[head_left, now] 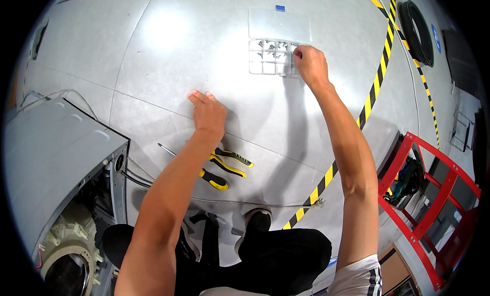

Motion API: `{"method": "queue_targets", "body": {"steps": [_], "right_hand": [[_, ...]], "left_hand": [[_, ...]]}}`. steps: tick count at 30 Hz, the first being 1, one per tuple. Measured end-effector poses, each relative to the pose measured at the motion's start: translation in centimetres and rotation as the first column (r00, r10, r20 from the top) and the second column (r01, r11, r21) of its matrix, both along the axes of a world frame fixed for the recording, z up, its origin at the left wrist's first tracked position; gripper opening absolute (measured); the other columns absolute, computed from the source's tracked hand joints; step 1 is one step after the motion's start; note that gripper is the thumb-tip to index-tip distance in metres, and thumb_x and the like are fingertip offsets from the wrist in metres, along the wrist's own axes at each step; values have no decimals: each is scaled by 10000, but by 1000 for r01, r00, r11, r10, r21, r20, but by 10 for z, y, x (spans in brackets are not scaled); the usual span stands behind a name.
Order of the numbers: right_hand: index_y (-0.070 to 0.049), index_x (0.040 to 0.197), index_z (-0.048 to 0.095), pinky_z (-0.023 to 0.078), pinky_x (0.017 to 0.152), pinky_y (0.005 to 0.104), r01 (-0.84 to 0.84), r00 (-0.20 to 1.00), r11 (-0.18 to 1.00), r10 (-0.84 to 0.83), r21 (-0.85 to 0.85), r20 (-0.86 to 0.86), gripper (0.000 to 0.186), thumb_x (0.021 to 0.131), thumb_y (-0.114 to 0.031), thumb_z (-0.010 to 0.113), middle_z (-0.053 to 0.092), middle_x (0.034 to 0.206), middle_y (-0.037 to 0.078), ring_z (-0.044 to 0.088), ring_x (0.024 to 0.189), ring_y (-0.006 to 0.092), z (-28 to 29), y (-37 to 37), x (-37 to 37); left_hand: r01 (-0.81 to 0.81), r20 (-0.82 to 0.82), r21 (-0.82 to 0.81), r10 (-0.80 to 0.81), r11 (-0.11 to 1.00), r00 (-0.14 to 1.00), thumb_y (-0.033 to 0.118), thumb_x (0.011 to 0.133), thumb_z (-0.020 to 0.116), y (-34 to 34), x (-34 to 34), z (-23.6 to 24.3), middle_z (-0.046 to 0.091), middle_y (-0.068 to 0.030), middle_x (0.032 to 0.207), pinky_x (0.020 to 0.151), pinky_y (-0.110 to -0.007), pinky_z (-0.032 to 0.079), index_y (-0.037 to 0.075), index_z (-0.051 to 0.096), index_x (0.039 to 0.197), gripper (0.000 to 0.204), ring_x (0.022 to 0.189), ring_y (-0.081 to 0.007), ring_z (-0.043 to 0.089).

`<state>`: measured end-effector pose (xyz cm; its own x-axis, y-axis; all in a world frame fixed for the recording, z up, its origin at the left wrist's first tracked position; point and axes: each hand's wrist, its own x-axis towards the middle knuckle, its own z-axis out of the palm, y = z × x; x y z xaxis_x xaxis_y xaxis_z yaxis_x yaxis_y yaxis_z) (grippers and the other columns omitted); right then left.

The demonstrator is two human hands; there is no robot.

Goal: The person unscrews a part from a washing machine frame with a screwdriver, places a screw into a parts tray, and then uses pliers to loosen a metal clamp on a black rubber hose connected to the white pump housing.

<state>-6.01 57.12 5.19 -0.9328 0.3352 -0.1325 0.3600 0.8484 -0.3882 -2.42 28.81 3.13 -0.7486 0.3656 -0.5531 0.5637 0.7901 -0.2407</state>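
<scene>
A clear plastic compartment box (263, 68) lies on the grey floor with its lid (279, 26) folded back; several of its compartments hold small dark screws (270, 47). My right hand (312, 66) is at the box's right edge, its fingers pinched together over the compartments. Whatever is between those fingertips is hidden. My left hand (209, 111) rests on the floor, fingers stretched out and holding nothing. Under and beside my left forearm are yellow-and-black pliers (230, 163) and a screwdriver (214, 180), its shaft partly covered by the arm.
To the left stands an opened grey appliance (61, 143) with a drum opening and loose cables. A power cord (255, 203) crosses the floor by my feet. Yellow-and-black tape (375, 94) runs along the right, near a red metal frame (434, 209) and a black rubber ring (416, 33).
</scene>
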Motion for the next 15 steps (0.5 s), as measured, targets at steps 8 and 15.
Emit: {"method": "queue_targets", "body": {"steps": [8, 15], "right_hand": [[-35, 847, 693, 519, 695, 433, -40, 999, 999, 40, 26, -12, 106, 796, -51, 601, 666, 883, 189, 640, 807, 361, -2, 6, 1], [30, 826, 677, 535, 616, 267, 337, 917, 836, -189, -432, 351, 103, 823, -62, 632, 677, 770, 96, 621, 574, 132, 22, 9, -20]], "left_hand": [[42, 28, -26, -41, 999, 999, 460, 517, 881, 8, -2, 14, 358, -453, 1313, 1034, -424, 405, -139, 378, 1340, 1135, 1238, -542, 393], [66, 54, 0, -66, 998, 996, 374, 569, 853, 7, -5, 25, 445, -420, 1260, 968, -506, 380, -119, 448, 1305, 975, 1243, -509, 416]]}}
